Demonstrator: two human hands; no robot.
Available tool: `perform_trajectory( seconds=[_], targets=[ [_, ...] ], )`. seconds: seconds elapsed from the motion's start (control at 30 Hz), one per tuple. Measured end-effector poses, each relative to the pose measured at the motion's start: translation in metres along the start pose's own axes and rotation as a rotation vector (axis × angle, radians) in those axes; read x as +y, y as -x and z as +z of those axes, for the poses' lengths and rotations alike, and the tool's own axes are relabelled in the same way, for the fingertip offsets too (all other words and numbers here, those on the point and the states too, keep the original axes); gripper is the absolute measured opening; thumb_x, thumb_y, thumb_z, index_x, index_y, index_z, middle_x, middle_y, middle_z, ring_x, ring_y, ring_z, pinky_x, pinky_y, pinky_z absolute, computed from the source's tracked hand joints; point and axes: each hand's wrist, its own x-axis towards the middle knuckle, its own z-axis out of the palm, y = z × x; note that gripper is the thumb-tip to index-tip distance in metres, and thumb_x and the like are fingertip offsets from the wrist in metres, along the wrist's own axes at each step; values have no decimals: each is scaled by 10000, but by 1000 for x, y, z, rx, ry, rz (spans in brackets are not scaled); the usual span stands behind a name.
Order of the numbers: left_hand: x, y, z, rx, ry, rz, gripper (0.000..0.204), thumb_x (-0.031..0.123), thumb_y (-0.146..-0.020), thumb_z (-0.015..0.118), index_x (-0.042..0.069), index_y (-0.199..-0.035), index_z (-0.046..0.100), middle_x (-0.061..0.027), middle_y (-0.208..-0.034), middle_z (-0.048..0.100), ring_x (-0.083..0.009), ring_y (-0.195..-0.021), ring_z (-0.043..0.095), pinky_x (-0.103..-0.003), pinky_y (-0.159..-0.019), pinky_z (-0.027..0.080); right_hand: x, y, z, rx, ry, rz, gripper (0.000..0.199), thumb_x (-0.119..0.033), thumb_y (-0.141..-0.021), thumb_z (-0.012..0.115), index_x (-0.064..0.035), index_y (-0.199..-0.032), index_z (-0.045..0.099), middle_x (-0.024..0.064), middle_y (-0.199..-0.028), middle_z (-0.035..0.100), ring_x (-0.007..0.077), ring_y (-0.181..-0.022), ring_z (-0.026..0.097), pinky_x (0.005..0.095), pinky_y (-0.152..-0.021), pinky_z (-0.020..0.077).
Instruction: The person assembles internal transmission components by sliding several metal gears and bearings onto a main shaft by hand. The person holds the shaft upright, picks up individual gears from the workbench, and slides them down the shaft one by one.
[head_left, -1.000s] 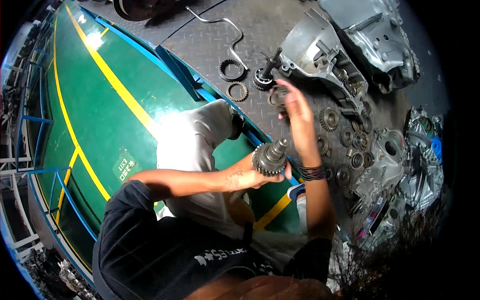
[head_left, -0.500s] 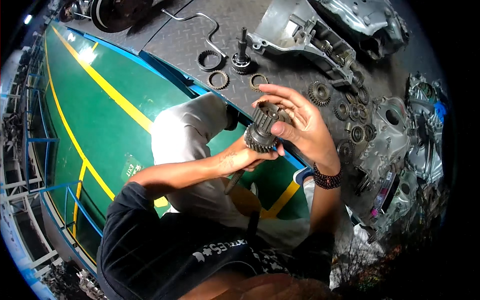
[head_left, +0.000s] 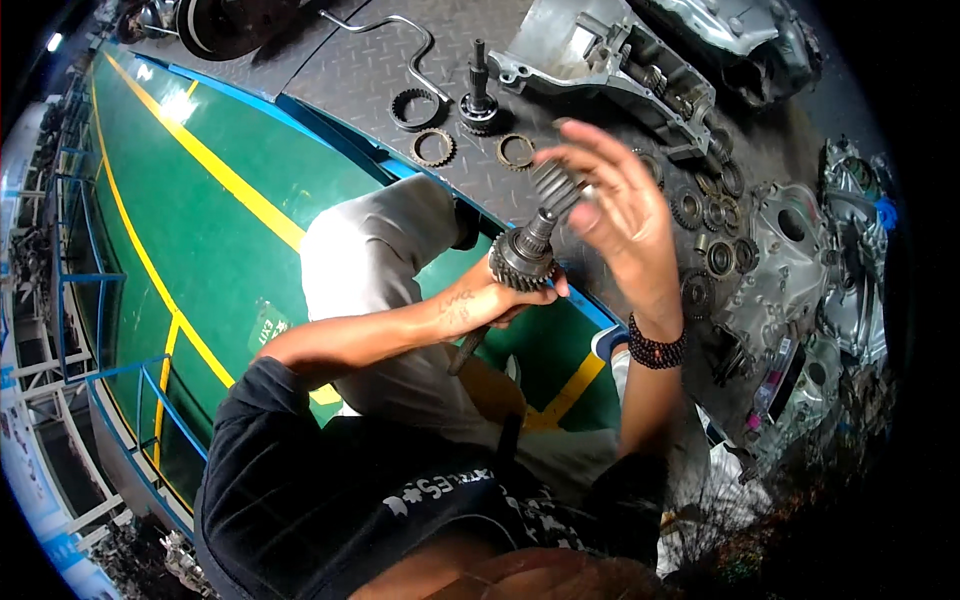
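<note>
My left hand (head_left: 492,302) is wrapped around a gear shaft (head_left: 523,258), just under its toothed gear. The shaft stands tilted, its bare splined upper end showing and its lower end sticking out below the hand. Just above the shaft's tip is a toothed ring-shaped gear (head_left: 558,188), blurred by motion. My right hand (head_left: 632,225) has it between the thumb and the fingers, which are partly hidden behind it. The other fingers of that hand are spread upward.
On the metal-plate bench lie synchronizer rings (head_left: 433,148), a toothed sleeve (head_left: 413,109), an upright shaft with a bearing (head_left: 479,100) and a bent metal rod (head_left: 425,50). An opened gearbox housing (head_left: 560,50) sits behind. Several gears (head_left: 718,258) and metal casings (head_left: 780,260) lie right.
My right hand has lifted the ring-shaped gear up and to the right, off the shaft's upper end, which is now bare. My left hand has stayed around the shaft.
</note>
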Motion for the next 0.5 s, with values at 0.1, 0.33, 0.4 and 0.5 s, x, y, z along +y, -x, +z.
perform_trajectory(
  seconds=[0.1, 0.33, 0.4, 0.5],
  targets=[
    [1, 4, -3, 19, 22, -9, 97, 68, -932, 709, 86, -1026, 696, 32, -869, 668, -22, -533, 456, -205, -468, 315, 9, -1, -11, 241, 412, 28, 657, -191, -843, 867, -45, -1410, 568, 138, -1299, 683, 156, -1078, 655, 300, -901, 521],
    [-8, -1, -7, -78, -167, 306, 131, 19, -918, 723, 18, -1036, 667, -51, -989, 721, -129, -992, 664, -308, -942, 521, 78, 7, -11, 150, 1338, 63, 652, -315, -835, 818, -82, -1388, 561, 155, -1239, 667, 369, -1151, 610, 448, -993, 477],
    [-10, 5, -7, -81, -174, 341, 126, 27, -920, 723, 15, -1033, 671, -54, -990, 721, -133, -991, 664, -312, -943, 521, 82, 8, -5, 124, 1414, 80, 665, -329, -839, 812, -80, -1398, 553, 147, -1265, 656, 360, -1176, 599, 449, -1000, 465],
    [-9, 7, -8, -102, -222, 354, 119, 43, -923, 723, 18, -1031, 679, -56, -990, 721, -136, -979, 662, -318, -941, 521, 78, 1, -1, 82, 1526, 167, 695, -350, -851, 798, -70, -1428, 530, 123, -1329, 624, 344, -1220, 570, 456, -1017, 441]
  ],
)
